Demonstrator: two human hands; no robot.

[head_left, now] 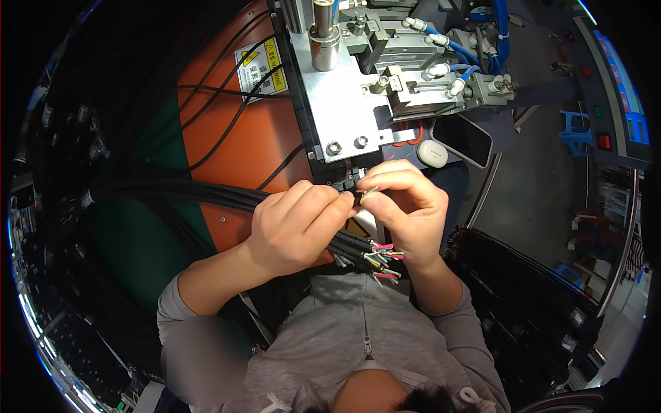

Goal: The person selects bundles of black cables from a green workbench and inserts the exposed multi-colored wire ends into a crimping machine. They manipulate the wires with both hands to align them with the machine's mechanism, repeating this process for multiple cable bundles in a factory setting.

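Dark workshop bench here, with a thick bundle of black sheathed cables (172,189) running in from the far left over an orange metal machine panel (227,144) that has a yellow warning sticker (261,65). Moving right, the left hand (296,224) is curled tight around the black cable ends, thumb and fingers pinched shut on one thin black cable (348,199) just under the silver metal press fixture (351,89). Touching it, the right hand (406,206) pinches the stripped tip of that same cable between fingertips, grip narrow. Loose multicoloured wire ends (385,258) fan out below both hands. Further right sit a white rounded case (432,153) and a dark phone (463,138).
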